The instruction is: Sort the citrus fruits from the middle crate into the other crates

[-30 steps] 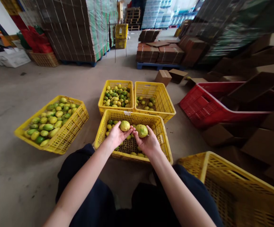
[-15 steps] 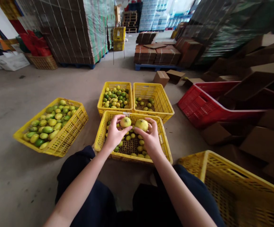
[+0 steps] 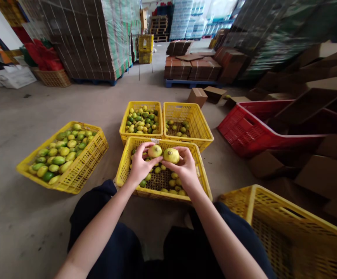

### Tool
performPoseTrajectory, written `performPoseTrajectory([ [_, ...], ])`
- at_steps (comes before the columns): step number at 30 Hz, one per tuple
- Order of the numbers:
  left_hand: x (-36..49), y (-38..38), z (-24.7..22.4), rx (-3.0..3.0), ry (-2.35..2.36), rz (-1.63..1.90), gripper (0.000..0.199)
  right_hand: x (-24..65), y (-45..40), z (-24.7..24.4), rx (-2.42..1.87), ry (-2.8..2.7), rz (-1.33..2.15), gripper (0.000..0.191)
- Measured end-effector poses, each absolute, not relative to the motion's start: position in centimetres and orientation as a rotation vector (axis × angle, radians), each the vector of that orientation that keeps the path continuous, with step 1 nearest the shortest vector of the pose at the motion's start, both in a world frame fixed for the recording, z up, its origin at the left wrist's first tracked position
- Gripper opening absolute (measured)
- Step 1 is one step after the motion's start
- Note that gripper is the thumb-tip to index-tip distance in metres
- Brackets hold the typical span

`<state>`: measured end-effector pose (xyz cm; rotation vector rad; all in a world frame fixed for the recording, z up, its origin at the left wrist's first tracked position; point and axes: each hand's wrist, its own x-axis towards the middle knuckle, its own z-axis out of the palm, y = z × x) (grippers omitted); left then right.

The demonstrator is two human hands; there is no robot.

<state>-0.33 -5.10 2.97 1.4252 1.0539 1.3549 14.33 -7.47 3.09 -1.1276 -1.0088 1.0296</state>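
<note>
In the head view, my left hand (image 3: 142,162) is closed on a yellow-green lemon (image 3: 154,151), thumb below and fingers behind it. My right hand (image 3: 187,166) grips a second, yellower lemon (image 3: 171,155) the same way. The two fruits are held side by side, close together, with their ends turned toward me. Both hands are above a yellow plastic crate (image 3: 201,174) that stands between my knees. Several lemons (image 3: 172,183) lie on its bottom, partly hidden by my hands.
A yellow crate (image 3: 91,170) heaped with green and yellow lemons stands at left. Beyond the near crate are a well-filled crate (image 3: 140,136) and one (image 3: 200,124) with fewer fruits. At right are a red crate (image 3: 238,128), cardboard boxes (image 3: 325,178) and another yellow crate (image 3: 254,201).
My right hand has brought its lemon slightly left, nearer the other one, and its stem end now turns more toward me. My left hand has barely moved.
</note>
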Motion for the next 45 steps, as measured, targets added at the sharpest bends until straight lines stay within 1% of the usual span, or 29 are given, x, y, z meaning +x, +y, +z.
performPoseTrajectory([
  [1,-0.3,-5.1,3.2,1.333,1.038,1.333,0.042,14.4,-7.5,3.3,-1.122,-0.963,1.099,0.049],
  [4,-0.4,-4.9,3.7,0.972,0.961,1.18,0.031,14.7,-7.5,4.1,-1.033,-0.801,1.399,0.037],
  [6,-0.4,-4.8,3.8,0.778,0.9,1.034,0.035,14.8,-7.4,4.4,-0.986,-0.716,1.604,0.032],
  [9,-0.3,-4.7,3.7,0.643,0.853,0.879,0.046,15.0,-7.2,4.4,-0.976,-0.622,1.816,0.037],
  [14,0.1,-4.4,3.1,0.51,0.892,0.745,0.051,15.3,-6.9,3.2,-0.901,-0.511,2.099,0.044],
  [17,0.3,-4.4,3.2,0.449,0.902,0.723,0.051,15.3,-6.8,2.6,-0.853,-0.462,2.181,0.049],
  [20,0.3,-4.4,3.4,0.429,0.908,0.748,0.045,15.0,-6.8,2.6,-0.87,-0.379,2.162,0.048],
  [23,0.0,-4.4,3.5,0.394,0.86,0.836,0.043,14.9,-6.9,2.9,-0.911,-0.269,2.035,0.037],
  [26,-0.4,-4.4,3.6,0.328,0.687,0.899,0.042,14.9,-7.0,3.2,-0.909,-0.219,1.927,0.027],
  [29,-0.8,-4.5,3.8,0.267,0.526,0.93,0.032,14.9,-7.2,3.6,-0.825,-0.253,1.902,0.027],
  [31,-0.8,-4.6,3.9,0.23,0.5,0.952,0.023,14.8,-7.2,3.7,-0.783,-0.284,1.891,0.028],
  [33,-0.6,-4.8,3.9,0.232,0.506,0.986,0.02,14.6,-7.2,3.8,-0.774,-0.317,1.859,0.028],
  [34,-0.4,-4.8,3.9,0.253,0.513,1.005,0.023,14.4,-7.2,3.9,-0.779,-0.343,1.839,0.029],
  [38,0.0,-5.0,3.9,0.405,0.567,1.06,0.049,13.8,-7.6,4.2,-0.794,-0.504,1.725,0.024],
  [41,0.0,-5.2,4.1,0.596,0.605,1.07,0.05,13.6,-8.2,4.2,-0.778,-0.653,1.648,0.021],
  [45,-0.4,-5.4,4.3,0.811,0.608,1.01,0.049,13.9,-8.7,3.9,-0.726,-0.867,1.606,0.023],
])
